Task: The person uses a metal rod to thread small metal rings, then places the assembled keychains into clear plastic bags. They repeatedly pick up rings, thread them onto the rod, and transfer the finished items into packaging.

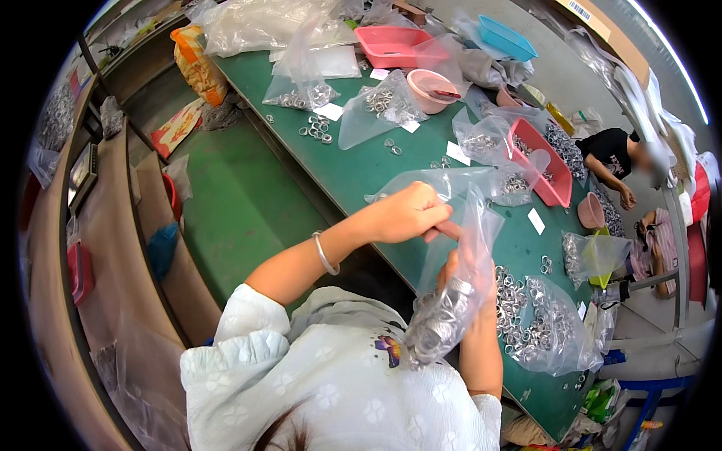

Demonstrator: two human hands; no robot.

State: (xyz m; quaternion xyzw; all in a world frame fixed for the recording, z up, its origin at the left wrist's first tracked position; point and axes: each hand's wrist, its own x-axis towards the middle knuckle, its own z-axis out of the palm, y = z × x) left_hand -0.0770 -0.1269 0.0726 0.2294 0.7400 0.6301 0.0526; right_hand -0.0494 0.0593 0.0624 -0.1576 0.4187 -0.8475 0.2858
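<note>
A clear plastic bag (pixel 444 323), its lower part full of shiny metal rings, hangs in front of my chest at the table edge. My left hand (pixel 414 213) is closed, its fingers pinching the clear film near the bag's top. Seen through the plastic, my right hand (pixel 460 264) grips the bag around its neck; some of its fingers are hidden. To the right of my right forearm, a pile of loose metal rings (pixel 510 301) lies on the green table (pixel 421 154). Against that pile rests another clear bag of rings (pixel 558 331).
Several more ring bags, such as one at the far side (pixel 301 94), lie on the table. Among them stand a pink tray (pixel 391 45), a pink bowl (pixel 432 90) and a red tray (pixel 553 169). A co-worker (pixel 609 154) is at the right. Wooden shelving (pixel 105 248) stands left.
</note>
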